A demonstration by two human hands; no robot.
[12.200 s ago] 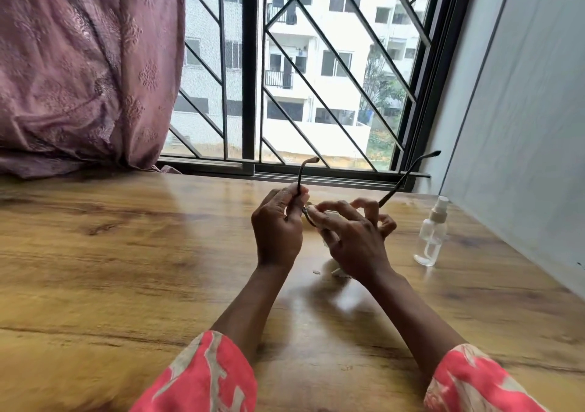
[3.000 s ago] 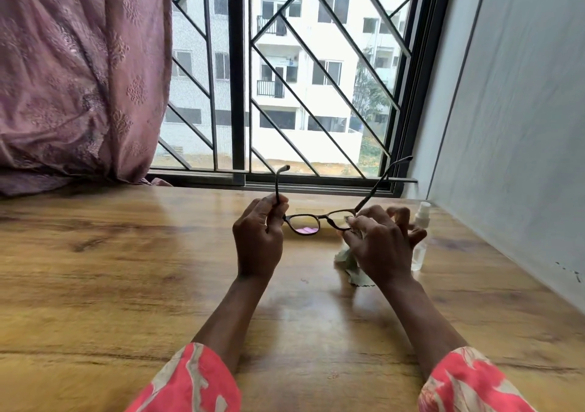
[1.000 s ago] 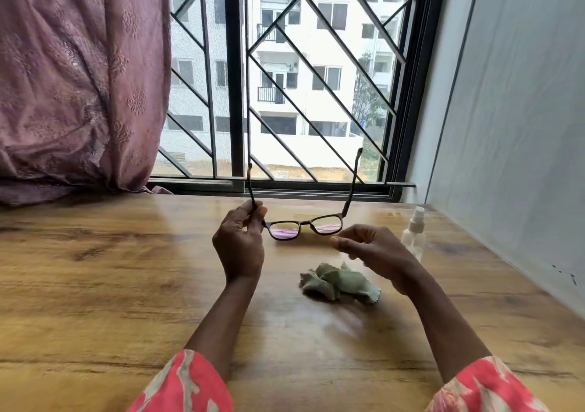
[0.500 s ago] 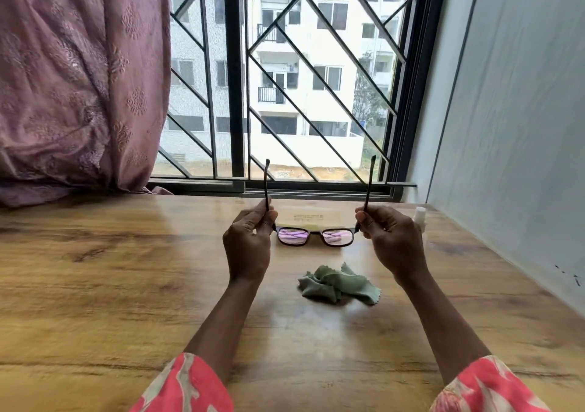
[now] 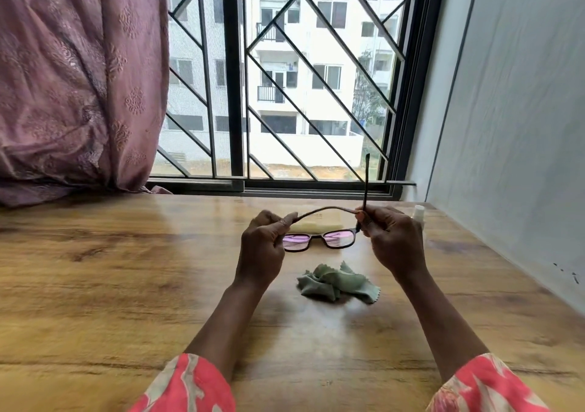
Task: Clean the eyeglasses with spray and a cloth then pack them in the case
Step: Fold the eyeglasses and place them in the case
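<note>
Both hands hold the dark-framed eyeglasses (image 5: 326, 238) just above the wooden table (image 5: 110, 278); the lenses reflect pink. My left hand (image 5: 262, 247) grips the left end of the frame, with the left temple arm folded across toward the right. My right hand (image 5: 392, 240) pinches the right hinge, and the right temple arm stands upright. A crumpled green cloth (image 5: 337, 283) lies on the table below the glasses. Only the white cap of the spray bottle (image 5: 419, 212) shows behind my right hand. A pale yellowish flat object (image 5: 316, 225), possibly the case, lies behind the glasses.
A barred window (image 5: 285, 79) runs along the table's far edge. A pink curtain (image 5: 72, 79) hangs at the left and rests on the table. A grey wall (image 5: 512, 110) borders the table on the right.
The cloth was put down on the table about a second ago. Since half a second ago, the left temple arm has been folded inward across the frame; the right one still stands up.
</note>
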